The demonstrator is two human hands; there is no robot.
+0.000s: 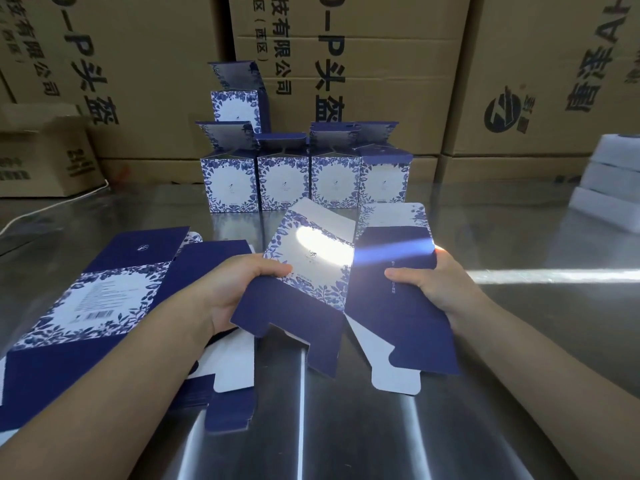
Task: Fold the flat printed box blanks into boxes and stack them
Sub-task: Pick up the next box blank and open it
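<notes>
I hold one box blank, navy with a white panel framed in blue leaves, above the metal table. It is partly opened into a sleeve, with its flaps hanging toward me. My left hand grips its left edge, thumb on the printed panel. My right hand grips the navy right panel, thumb on top. A pile of flat blanks lies under my left forearm. Several folded boxes stand in a row at the back with open top flaps, and one more box sits on the leftmost.
Large brown cartons form a wall behind the table. A smaller carton stands at the left. White foam blocks are stacked at the right edge. Glare streaks the shiny tabletop in front of me.
</notes>
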